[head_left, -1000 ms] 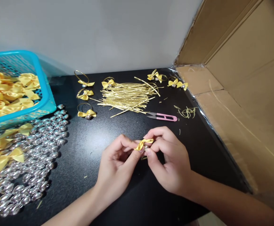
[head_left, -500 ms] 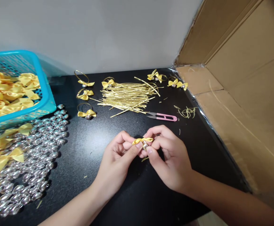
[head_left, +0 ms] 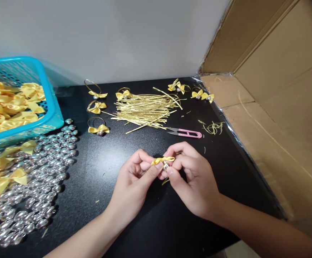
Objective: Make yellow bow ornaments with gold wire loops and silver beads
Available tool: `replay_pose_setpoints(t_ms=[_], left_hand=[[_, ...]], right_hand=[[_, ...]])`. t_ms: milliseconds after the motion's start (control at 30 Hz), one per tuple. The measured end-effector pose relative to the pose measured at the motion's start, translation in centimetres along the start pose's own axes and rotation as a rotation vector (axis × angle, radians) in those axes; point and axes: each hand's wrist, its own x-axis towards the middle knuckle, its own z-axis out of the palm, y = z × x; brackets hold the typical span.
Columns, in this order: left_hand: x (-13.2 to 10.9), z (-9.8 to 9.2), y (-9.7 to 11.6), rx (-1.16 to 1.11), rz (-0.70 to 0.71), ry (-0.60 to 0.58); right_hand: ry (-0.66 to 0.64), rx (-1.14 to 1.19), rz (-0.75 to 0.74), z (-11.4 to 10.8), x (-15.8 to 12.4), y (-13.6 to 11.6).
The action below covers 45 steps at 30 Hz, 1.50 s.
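Note:
My left hand [head_left: 138, 173] pinches a yellow ribbon bow [head_left: 162, 160] between thumb and fingers, low over the black table. From the other side my right hand [head_left: 192, 175] closes its thumb and fingers on the bow and on a small silver bell-like bead [head_left: 166, 166] just under it. A thin gold tie [head_left: 166, 181] pokes out below the fingertips; most of it is hidden. Beyond the hands lie a bundle of gold ties [head_left: 145, 111] and pink thread snips [head_left: 185, 133].
At left stands a blue basket [head_left: 54, 111] of yellow bows, beside a spread of silver beads [head_left: 38, 186]. Bows with gold loops [head_left: 98, 129] lie around the bundle. Tie clippings [head_left: 213, 128] sit right, near cardboard [head_left: 258, 143]. A pale wall [head_left: 118, 39] rises behind.
Both hands keep their hold in nearly the same place. The bow and bead have shifted very slightly between the fingertips.

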Motion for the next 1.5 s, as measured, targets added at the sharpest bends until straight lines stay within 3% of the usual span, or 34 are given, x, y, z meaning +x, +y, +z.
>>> replay_pose_setpoints(t_ms=[433, 1033, 1500], left_hand=[[-0.1, 0.0, -0.1, 0.040, 0.013, 0.015], [-0.2, 0.4, 0.2, 0.086, 0.015, 0.088], [-0.2, 1.2, 0.7, 0.264, 0.122, 0.191]], right_hand=[[-0.020, 0.052, 0.069, 0.0, -0.1, 0.1], [0.006, 0.004, 0.008, 0.1, -0.1, 0.0], [0.005, -0.023, 0.002, 0.3, -0.2, 0.1]])
